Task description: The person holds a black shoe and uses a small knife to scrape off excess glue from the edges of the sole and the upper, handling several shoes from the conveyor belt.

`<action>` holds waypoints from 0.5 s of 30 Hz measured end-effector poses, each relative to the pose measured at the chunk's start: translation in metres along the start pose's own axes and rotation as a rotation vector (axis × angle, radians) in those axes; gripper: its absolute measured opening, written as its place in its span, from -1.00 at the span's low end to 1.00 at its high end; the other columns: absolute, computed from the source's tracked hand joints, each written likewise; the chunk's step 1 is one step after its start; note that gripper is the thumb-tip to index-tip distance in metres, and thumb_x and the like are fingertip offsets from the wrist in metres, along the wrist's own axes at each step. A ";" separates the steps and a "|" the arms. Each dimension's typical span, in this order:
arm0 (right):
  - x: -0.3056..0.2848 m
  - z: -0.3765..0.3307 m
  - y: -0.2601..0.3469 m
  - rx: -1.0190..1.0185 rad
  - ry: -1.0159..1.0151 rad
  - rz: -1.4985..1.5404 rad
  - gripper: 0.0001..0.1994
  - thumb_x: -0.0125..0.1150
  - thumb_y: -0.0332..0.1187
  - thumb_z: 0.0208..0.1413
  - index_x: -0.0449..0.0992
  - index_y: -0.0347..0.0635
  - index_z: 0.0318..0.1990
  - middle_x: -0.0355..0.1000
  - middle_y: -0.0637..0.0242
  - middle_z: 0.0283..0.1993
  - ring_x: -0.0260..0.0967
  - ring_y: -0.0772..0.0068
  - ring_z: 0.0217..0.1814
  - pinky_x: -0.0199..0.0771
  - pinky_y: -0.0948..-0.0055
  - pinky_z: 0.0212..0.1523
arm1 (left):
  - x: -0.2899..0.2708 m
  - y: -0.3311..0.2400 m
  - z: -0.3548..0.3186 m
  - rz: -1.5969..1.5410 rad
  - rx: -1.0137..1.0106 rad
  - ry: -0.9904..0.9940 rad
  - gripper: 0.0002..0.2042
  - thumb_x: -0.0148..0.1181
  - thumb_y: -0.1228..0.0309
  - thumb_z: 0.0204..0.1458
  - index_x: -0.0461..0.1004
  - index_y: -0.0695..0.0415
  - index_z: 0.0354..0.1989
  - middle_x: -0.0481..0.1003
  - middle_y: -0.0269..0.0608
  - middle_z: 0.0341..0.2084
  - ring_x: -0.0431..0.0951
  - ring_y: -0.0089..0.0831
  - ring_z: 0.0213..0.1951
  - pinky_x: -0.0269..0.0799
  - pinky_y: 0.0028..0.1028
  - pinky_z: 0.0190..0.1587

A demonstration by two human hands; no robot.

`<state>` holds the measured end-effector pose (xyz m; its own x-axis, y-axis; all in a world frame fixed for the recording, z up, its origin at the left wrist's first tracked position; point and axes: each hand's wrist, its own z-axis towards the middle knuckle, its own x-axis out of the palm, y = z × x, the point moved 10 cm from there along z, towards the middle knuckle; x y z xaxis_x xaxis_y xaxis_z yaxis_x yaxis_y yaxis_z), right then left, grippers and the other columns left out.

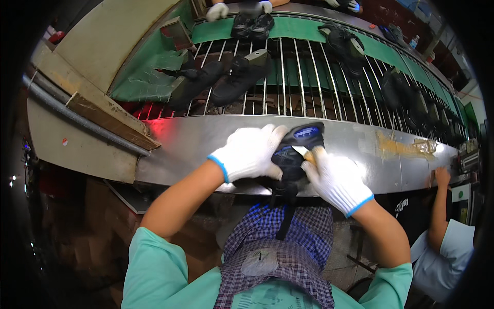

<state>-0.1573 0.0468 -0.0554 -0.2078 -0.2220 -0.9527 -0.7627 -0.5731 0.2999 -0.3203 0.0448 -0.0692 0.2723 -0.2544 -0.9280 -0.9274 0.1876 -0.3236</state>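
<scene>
1. Black with a blue patch on its sole, the shoe point(298, 147) sits between my two hands at the near edge of the steel bench point(206, 141), sole turned up and to the far side.
2. My left hand point(247, 153), in a white knit glove, has its grip wrapped around the shoe's left side — fingers curled over the upper.
3. My right hand point(337, 180), gloved the same, presses in from the right; its grip pinches a small pale tool point(307, 153) against the shoe, though I cannot tell just what the tool is.
4. I judge the work on this shoe as underway, not finished — it has not gone onto the wire rack point(309, 82) beyond the bench.
5. Several other black shoes point(234, 80) already lie on that rack and along the green belt point(303, 31) at the far side.
6. Another person's gloved hands point(218, 10) work at the far edge; a third person's bare hand point(441, 176) rests on the bench at the right.
</scene>
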 end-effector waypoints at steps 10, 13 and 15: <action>0.017 -0.021 0.044 -0.028 0.150 0.103 -0.64 0.14 -0.10 0.44 0.44 -0.29 -0.01 0.58 -0.04 -0.42 0.62 -0.05 -0.46 0.65 0.08 -0.43 | 0.010 -0.017 -0.002 0.120 0.123 0.007 -0.20 0.44 0.05 0.00 0.30 0.15 0.39 0.53 0.08 0.15 0.67 0.07 0.02 0.63 -0.06 0.05; 0.013 -0.018 0.053 -0.037 -0.029 0.055 -0.67 0.20 -0.15 0.38 0.45 -0.32 -0.13 0.56 0.08 -0.52 0.59 0.00 -0.55 0.62 0.08 -0.52 | 0.009 -0.015 0.003 0.141 0.130 0.027 -0.18 0.44 0.07 0.00 0.28 0.18 0.41 0.51 0.10 0.20 0.66 0.08 0.06 0.64 -0.07 0.06; 0.026 -0.023 0.055 0.065 0.038 0.246 -0.67 0.13 -0.16 0.41 0.42 -0.35 -0.10 0.58 -0.03 -0.51 0.62 -0.09 -0.50 0.63 0.04 -0.53 | 0.006 -0.014 0.003 0.155 0.138 0.014 -0.14 0.46 0.03 0.02 0.24 0.18 0.44 0.49 0.11 0.23 0.63 0.11 0.08 0.63 -0.07 0.07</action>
<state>-0.1909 -0.0085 -0.0626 -0.3695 -0.3786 -0.8486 -0.7301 -0.4466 0.5172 -0.3052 0.0432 -0.0705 0.1248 -0.2249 -0.9664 -0.9139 0.3532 -0.2002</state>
